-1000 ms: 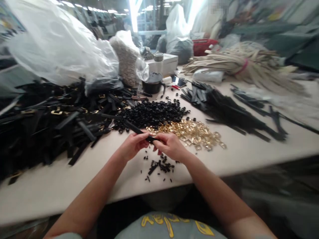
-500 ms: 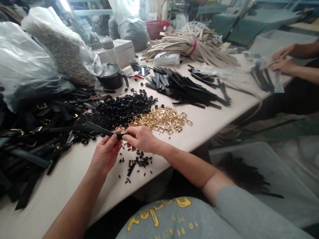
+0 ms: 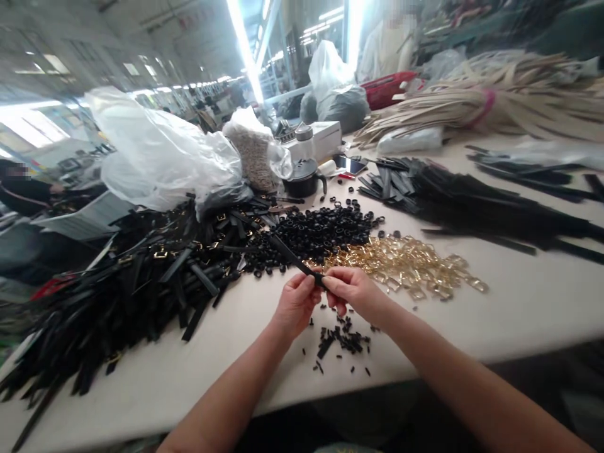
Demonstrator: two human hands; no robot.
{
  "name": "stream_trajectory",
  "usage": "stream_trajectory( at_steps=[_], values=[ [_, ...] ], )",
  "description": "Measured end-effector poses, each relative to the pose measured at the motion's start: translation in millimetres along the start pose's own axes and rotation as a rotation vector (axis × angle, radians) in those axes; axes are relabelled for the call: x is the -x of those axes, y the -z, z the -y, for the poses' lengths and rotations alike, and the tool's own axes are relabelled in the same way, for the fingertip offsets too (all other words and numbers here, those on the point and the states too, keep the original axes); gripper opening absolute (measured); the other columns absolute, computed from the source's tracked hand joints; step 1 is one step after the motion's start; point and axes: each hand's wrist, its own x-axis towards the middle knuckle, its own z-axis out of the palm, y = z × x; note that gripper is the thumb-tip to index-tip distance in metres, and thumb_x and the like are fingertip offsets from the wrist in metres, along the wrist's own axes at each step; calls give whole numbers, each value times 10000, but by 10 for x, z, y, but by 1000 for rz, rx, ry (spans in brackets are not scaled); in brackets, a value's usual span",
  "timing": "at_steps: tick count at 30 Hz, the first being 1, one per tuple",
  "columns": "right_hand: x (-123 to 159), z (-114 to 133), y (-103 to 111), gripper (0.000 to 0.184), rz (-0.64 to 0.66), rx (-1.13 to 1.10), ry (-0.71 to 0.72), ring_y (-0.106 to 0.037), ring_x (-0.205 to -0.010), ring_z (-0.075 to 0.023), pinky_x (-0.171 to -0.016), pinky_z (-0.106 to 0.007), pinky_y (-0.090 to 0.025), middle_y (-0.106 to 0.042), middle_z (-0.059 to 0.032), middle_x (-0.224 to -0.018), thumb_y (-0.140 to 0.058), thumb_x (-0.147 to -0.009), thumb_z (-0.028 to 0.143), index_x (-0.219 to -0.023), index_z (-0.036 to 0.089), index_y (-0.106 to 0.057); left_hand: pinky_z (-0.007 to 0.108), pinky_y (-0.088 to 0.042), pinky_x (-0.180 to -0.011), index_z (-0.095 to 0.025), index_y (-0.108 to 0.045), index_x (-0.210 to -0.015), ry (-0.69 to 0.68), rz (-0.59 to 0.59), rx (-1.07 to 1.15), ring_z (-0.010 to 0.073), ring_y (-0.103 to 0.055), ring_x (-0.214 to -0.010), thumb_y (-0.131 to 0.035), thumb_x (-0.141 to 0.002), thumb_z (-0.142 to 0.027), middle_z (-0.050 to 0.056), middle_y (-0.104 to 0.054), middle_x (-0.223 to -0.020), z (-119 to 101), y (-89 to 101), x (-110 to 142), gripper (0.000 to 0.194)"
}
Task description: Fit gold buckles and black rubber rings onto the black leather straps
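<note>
Workshop hall: long strip lights (image 3: 245, 47) are run along the high ceiling (image 3: 155, 25), and strong daylight is admitted through windows (image 3: 33, 126) at the far left. A pale worktable (image 3: 519, 308) is set across the foreground, with further benches (image 3: 292, 94) ranged behind it down the hall. The far end is blurred, and walls and floor cannot be made out.
</note>
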Motion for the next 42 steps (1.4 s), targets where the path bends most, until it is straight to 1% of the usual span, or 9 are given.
stream_trajectory(
  at_steps=[5,10,15,20,23,26,31,34,42],
  values=[
    [15,18,14,259,-77,210,44,-485,-382,-49,-380,-163,-370,-570,42,-535,-557,-811,405,-701,170,-551,195,-443,-571,-159,-767,-907,-69,9,-126,66,-534,-583,-878,-617,-342,26,-662,-731,-31,36,-32,361],
    [54,60,48,187,-33,380,94,-452,-399,-36,-394,-156,-330,-542,53,-513,-535,-827,284,-703,160,-600,225,-452,-539,-153,-770,-873,-106,101,-350,88,-548,-555,-867,-610,-324,39,-676,-741,-180,116,6,328],
    [47,84,56,201,-11,235,5,-402,-382,-24,-402,-149,-311,-501,69,-473,-510,-839,233,-660,153,-554,210,-459,-490,-185,-749,-986,-158,161,-473,94,-559,-529,-865,-610,-234,18,-682,-729,-197,174,38,397],
    [-4,19,62,229,106,24,-16,-416,-391,-33,-387,-153,-328,-499,72,-490,-531,-862,322,-706,157,-558,214,-443,-429,-153,-736,-952,-268,73,-599,103,-538,-464,-847,-638,-251,18,-669,-660,-185,141,78,347],
    [-2,0,40,187,103,52,28,-451,-425,-37,-411,-155,-356,-523,68,-530,-536,-864,288,-732,158,-559,209,-430,-417,-156,-736,-934,-311,17,-573,97,-526,-454,-844,-639,-259,15,-669,-660,-159,114,89,331],
    [28,6,4,181,23,170,104,-447,-440,-41,-438,-167,-354,-525,67,-549,-505,-886,260,-746,161,-565,198,-421,-424,-160,-741,-917,-320,-7,-501,84,-515,-467,-837,-651,-256,21,-675,-688,-125,80,94,298],
    [70,10,-58,181,-137,394,218,-445,-529,-49,-524,-182,-337,-537,52,-606,-517,-902,268,-776,162,-591,181,-413,-430,-143,-760,-893,-244,-36,-314,83,-510,-489,-822,-682,-383,20,-618,-605,-106,9,122,325],
    [69,-3,-84,174,-216,512,257,-452,-581,-57,-572,-187,-335,-554,40,-647,-524,-916,271,-803,162,-598,165,-413,-445,-147,-765,-904,-202,-72,-262,72,-513,-514,-839,-668,-361,23,-626,-643,-101,-13,116,328],
    [82,23,-11,203,-76,594,245,-489,-513,-54,-577,-191,-363,-601,34,-641,-489,-961,305,-918,165,-629,154,-329,-386,-145,-762,-904,-95,-54,-283,51,-441,-447,-853,-638,-368,-14,-560,-559,-94,49,66,358]
  ],
)
